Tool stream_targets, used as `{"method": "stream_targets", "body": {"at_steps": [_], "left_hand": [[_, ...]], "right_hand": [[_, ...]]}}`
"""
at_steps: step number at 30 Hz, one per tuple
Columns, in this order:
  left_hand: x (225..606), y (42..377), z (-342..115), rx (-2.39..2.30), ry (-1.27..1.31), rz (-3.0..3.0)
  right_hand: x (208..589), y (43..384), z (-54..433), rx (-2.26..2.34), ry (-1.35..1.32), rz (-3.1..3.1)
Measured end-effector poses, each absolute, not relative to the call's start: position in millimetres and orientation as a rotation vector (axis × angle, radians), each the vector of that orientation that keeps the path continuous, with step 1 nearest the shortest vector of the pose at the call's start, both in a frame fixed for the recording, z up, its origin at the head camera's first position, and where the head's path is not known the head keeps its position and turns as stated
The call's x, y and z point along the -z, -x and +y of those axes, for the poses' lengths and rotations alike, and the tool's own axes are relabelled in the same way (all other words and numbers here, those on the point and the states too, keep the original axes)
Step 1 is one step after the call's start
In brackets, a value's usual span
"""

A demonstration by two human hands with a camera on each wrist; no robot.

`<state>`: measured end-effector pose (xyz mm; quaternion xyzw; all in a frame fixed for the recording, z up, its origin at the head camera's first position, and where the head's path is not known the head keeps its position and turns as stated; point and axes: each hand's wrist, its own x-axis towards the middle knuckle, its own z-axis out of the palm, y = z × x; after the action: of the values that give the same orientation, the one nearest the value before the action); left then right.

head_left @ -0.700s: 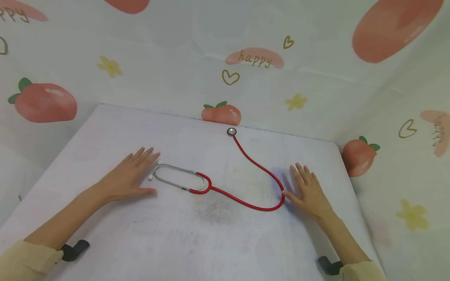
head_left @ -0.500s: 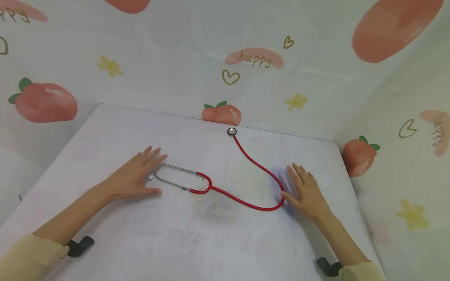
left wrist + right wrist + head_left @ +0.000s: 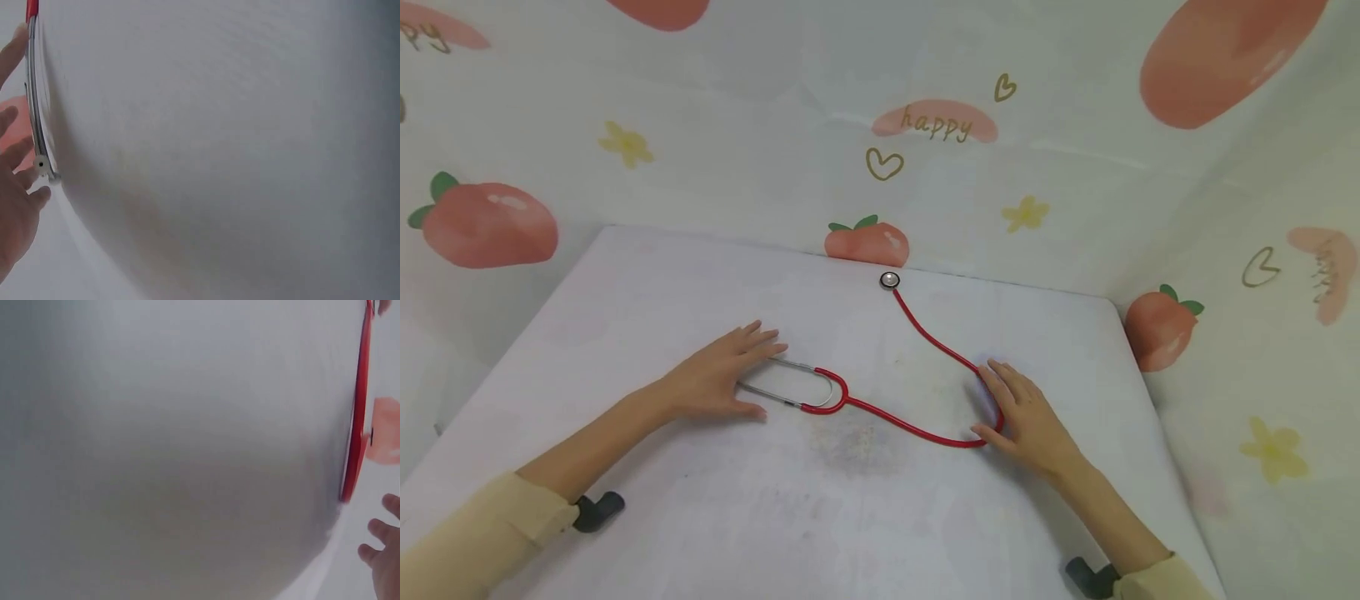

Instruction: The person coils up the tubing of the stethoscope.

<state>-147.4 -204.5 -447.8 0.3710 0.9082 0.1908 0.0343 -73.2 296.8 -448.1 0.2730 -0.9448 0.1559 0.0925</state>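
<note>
A stethoscope with red tubing lies spread over the white table. Its round chest piece is near the back edge, and its metal ear tubes point left. My left hand is spread above the ear-tube end, hiding the ear tips in the head view. An ear tip shows close to the fingers in the left wrist view. At the tubing's bend, my right hand hovers with fingers apart, covering part of the curve. In the right wrist view, its fingers are apart from the red tubing.
The white table ends at the back against a fabric backdrop printed with peaches, flowers and hearts. That fabric continues along the right side. A dark wrist mount sits under the left sleeve, another by the right.
The left hand has moved right, from beside the ear tips to over them. The right hand has moved left over the tubing's bend. The stethoscope stays put; the head view shifts slightly.
</note>
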Motion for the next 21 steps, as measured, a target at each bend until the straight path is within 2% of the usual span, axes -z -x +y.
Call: {"method": "stream_targets", "body": {"at_steps": [21], "left_hand": [[458, 153, -188, -0.599, -1.225, 2.773]], "right_hand": [[463, 67, 268, -0.516, -0.966, -2.851]]}}
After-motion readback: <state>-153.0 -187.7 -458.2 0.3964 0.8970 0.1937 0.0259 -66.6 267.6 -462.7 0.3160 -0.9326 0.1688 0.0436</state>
